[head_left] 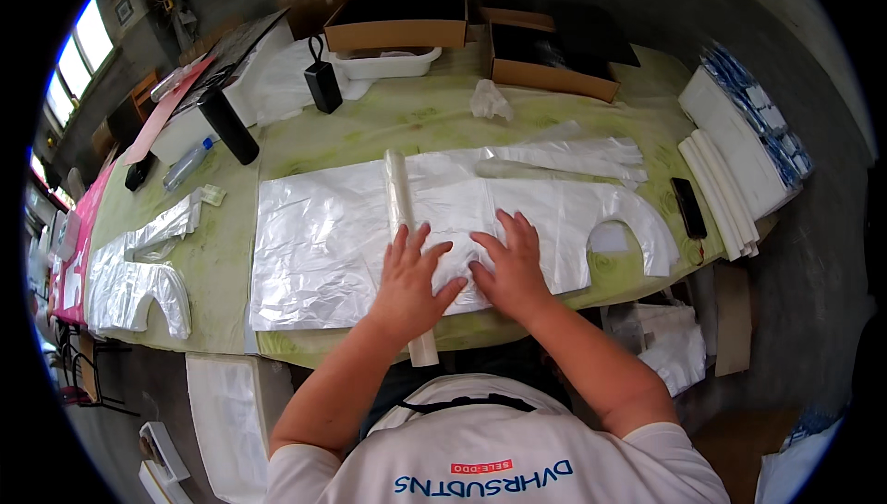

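A large, flat sheet of translucent plastic with a curved cut-out at its right end lies on the table in front of me, wrinkled and shiny. Across its left part runs a long pale roll, its lower end reaching past the table's near edge. My left hand, fingers spread, lies over the roll's middle and hides part of it. Just right of it, my right hand rests on the plastic with its fingers apart and nothing held. Strips of the same plastic lie along the far side.
Another plastic piece lies far left. A black cylinder, bottle and black box with loop stand behind. Cardboard boxes line the back. A phone, white rolls and stacked packs sit right.
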`<move>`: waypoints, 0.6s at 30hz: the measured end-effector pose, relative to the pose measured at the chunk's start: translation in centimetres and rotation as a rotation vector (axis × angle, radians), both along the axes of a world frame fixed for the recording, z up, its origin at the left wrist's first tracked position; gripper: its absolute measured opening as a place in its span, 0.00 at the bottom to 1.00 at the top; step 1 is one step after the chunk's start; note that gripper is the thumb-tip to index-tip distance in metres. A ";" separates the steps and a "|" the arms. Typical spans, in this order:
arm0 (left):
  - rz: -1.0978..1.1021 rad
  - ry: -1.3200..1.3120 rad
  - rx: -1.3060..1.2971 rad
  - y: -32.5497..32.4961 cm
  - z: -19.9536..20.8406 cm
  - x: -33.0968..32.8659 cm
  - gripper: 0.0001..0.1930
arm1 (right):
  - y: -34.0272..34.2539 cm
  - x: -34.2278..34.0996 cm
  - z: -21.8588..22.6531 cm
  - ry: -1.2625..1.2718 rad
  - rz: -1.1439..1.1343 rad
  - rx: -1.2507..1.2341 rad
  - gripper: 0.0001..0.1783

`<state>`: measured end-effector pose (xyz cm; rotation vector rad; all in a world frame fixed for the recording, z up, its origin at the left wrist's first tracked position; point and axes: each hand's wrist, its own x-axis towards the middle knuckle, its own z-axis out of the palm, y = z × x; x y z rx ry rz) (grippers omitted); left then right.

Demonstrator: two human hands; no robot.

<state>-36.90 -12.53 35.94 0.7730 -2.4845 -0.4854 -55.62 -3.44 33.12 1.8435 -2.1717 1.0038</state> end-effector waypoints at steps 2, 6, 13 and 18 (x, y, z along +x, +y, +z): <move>0.014 -0.221 0.088 0.0 -0.3 0.9 0.34 | -3.3 0.5 0.4 0.013 -0.008 0.161 0.28; 0.047 -0.276 0.115 0.0 0.5 1.6 0.36 | -10.0 0.9 0.3 0.089 0.026 0.267 0.30; 0.049 -0.279 0.140 -0.5 0.1 1.6 0.36 | -15.8 -7.4 0.4 0.037 -0.360 0.496 0.40; 0.046 -0.206 0.172 -0.8 -0.5 2.5 0.35 | -7.2 -23.8 2.4 -0.302 -0.965 0.629 0.47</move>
